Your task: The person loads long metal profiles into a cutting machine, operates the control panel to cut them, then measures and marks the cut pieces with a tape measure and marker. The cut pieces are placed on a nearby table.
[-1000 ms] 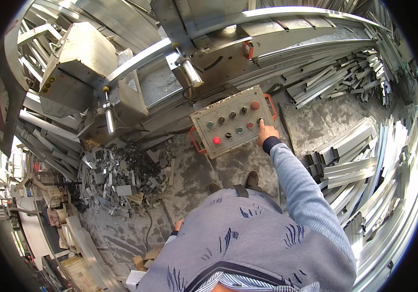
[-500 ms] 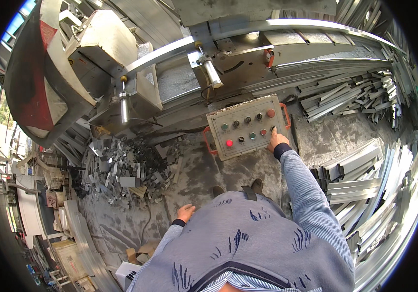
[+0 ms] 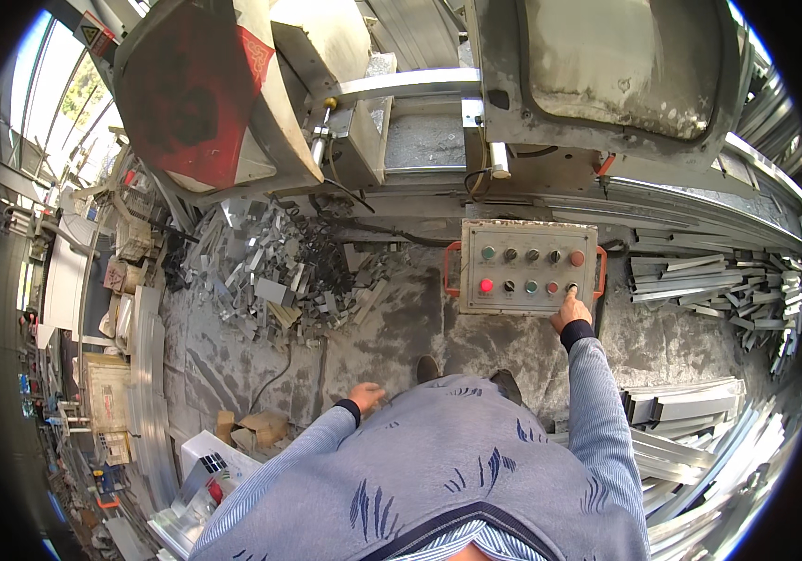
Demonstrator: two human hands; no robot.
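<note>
My right hand (image 3: pixel 572 314) reaches to the grey control box (image 3: pixel 513 302), its index finger stretched onto a black control (image 3: pixel 573 288) at the lower right corner of the panel. The other fingers look curled, and nothing shows in their grasp. Rows of green, black and red buttons and knobs cover the panel, and a red lamp (image 3: pixel 486 285) glows at its lower left. Low beside my body, my left hand (image 3: pixel 366 395) hangs with its fingers loosely stretched, holding nothing.
Beyond the box stands a cutting machine with a red-and-black hood (image 3: pixel 191 107), a grey hood (image 3: pixel 611 75) and a long metal profile (image 3: pixel 410 83). Offcuts (image 3: pixel 270 271) heap on the floor at left. Metal profiles (image 3: pixel 691 280) lie stacked at right. A cable (image 3: pixel 279 374) trails across the floor.
My view has swung, so the control box sits farther right. The grey right-hand hood now covers much more of the machine below it. My right finger stays on the same control.
</note>
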